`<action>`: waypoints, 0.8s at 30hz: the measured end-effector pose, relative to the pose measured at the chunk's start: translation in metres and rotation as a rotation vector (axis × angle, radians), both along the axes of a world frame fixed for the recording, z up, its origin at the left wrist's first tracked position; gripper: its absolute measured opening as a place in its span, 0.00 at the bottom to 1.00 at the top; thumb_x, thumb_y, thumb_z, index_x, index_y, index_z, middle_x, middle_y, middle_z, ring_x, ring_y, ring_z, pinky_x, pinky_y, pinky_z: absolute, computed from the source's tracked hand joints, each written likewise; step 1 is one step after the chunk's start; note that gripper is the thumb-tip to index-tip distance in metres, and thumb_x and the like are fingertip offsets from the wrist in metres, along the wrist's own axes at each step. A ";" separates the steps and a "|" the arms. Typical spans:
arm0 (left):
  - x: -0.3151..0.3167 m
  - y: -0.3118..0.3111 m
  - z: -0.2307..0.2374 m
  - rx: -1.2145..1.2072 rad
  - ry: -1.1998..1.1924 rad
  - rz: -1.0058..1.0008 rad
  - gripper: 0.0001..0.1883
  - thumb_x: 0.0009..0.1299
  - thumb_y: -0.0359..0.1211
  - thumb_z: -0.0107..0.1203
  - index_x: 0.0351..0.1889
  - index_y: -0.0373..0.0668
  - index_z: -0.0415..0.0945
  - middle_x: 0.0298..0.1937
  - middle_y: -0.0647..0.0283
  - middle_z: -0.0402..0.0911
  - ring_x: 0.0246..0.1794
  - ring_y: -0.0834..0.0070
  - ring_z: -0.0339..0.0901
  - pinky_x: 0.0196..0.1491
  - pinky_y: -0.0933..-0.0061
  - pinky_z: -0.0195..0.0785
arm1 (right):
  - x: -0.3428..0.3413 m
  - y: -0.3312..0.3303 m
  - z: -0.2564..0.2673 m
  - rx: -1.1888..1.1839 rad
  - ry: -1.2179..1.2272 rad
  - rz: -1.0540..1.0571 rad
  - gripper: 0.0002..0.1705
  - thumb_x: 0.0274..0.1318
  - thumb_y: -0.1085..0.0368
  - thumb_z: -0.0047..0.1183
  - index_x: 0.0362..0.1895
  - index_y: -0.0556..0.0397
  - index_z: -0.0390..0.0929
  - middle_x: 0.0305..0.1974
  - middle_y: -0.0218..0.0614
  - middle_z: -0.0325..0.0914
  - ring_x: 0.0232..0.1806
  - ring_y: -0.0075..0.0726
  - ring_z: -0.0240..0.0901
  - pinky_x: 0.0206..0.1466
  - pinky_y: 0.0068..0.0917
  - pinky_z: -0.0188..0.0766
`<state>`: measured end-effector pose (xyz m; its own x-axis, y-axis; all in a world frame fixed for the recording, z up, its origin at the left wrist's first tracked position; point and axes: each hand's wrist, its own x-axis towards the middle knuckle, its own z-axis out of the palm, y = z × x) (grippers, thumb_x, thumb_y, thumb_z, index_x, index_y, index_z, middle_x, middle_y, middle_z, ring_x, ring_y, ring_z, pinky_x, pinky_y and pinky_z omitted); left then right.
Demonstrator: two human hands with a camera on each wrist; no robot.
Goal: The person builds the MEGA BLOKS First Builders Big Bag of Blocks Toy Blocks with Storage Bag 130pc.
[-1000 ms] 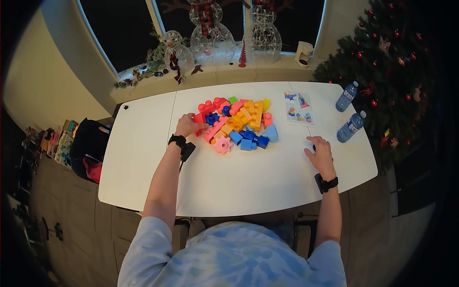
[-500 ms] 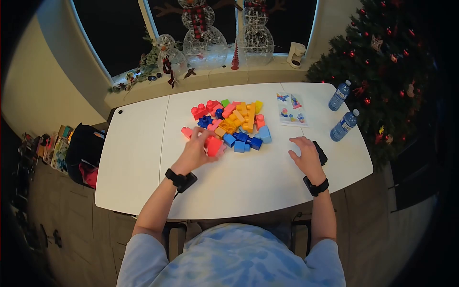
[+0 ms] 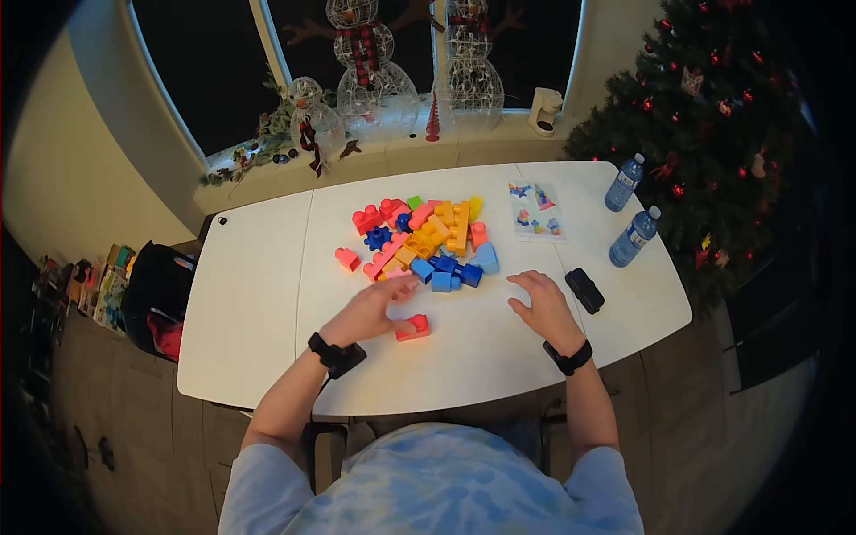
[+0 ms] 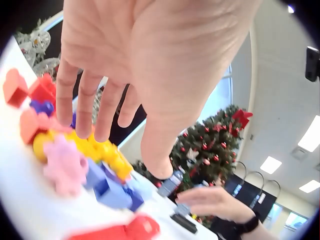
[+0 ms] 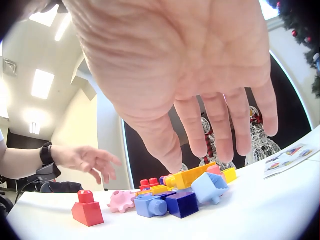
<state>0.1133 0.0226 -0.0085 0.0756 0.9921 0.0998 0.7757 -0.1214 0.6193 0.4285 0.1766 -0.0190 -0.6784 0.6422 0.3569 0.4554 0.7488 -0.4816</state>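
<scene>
A red toy block (image 3: 415, 328) with a stud on top stands on the table in front of the pile, apart from it. My left hand (image 3: 367, 310) hovers just beside it with fingers extended and nothing in them; the left wrist view shows the bare palm over the block. The pile holds red, yellow and blue building blocks (image 3: 443, 270), and a pink gear (image 5: 121, 201) at its near edge, partly hidden by my left hand in the head view. To the pile's right, my right hand (image 3: 546, 309) is held over the table, fingers loosely spread, holding nothing.
A single red block (image 3: 347, 259) lies left of the pile. Farther right are a black case (image 3: 584, 291), a picture sheet (image 3: 537, 212) and two water bottles (image 3: 635, 236) near the table's right edge. A decorated tree (image 3: 704, 134) stands beyond that edge.
My left hand has brought a red block from the pile's left side to the table's front and let go of it. My right hand has moved left, away from the black case.
</scene>
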 end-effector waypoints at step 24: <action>-0.118 0.116 -0.003 0.282 0.116 0.544 0.21 0.58 0.40 0.72 0.45 0.39 0.85 0.38 0.54 0.88 0.41 0.61 0.87 0.43 0.62 0.80 | -0.027 0.010 0.005 -0.214 0.151 0.060 0.23 0.63 0.57 0.61 0.59 0.52 0.79 0.47 0.46 0.85 0.49 0.47 0.82 0.54 0.37 0.78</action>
